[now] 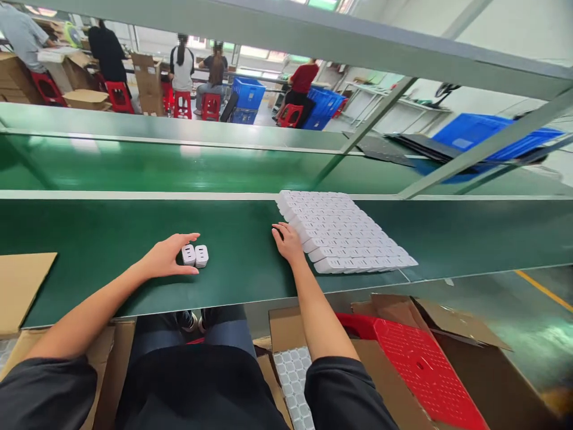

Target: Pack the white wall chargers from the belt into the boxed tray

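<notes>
Two small white blocks with dark slots [195,255] stand side by side on the green work surface [233,239]. Around them on the left is my left hand [172,255], thumb and fingers spread apart, at or very near the left block; whether it touches is unclear. My right hand [287,240] rests by the left edge of a large slanted array of similar white blocks [349,233]. Its fingers are apart, and nothing shows between them.
A cardboard sheet [27,286] lies at the left. A metal frame bar [367,122] rises beyond the blocks. Below the near edge are a box of white pieces [293,382] and a red plastic stool [416,364]. Several people sit or stand far off.
</notes>
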`<state>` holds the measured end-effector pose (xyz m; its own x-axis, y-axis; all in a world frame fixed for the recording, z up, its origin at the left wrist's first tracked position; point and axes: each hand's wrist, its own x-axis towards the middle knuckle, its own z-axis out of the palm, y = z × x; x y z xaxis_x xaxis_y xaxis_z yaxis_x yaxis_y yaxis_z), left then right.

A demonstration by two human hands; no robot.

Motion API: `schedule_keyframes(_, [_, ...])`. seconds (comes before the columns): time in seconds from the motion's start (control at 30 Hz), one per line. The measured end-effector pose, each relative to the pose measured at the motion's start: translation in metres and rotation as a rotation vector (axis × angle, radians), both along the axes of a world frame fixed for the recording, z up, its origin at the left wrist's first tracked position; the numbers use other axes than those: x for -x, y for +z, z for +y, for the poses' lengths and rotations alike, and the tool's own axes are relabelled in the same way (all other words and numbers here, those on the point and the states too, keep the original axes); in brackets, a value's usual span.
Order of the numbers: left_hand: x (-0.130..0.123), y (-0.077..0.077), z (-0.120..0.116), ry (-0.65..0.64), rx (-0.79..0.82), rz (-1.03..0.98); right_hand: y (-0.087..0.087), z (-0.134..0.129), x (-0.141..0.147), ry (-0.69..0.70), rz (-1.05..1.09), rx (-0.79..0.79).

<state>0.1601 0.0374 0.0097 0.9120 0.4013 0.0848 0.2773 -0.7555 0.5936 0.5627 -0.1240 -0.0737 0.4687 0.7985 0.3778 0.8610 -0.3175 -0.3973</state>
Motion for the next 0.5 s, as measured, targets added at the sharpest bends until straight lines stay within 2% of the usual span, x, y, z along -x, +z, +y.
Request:
schedule_keyframes(0.13, [-0.013, -0.012, -0.015, 0.038, -0.069, -0.027, -0.005, -0.001, -0.002, -0.002, -0.013, -0.033])
schedule_keyframes(0.27, [-0.018, -0.020, -0.012, 0.025, -0.055, -0.030, -0.006, 0.000, -0.001, 0.006, -0.010, -0.060])
schedule_keyframes(0.4, [-0.013, -0.012, -0.012, 0.031, -0.036, -0.054, 0.001, 0.000, 0.001, 0.021, 0.013, -0.091])
schedule_keyframes(0.5, [-0.001, 0.002, -0.025, 0.079, -0.032, -0.089, 0.016, -0.002, 0.011, 0.044, 0.036, -0.126])
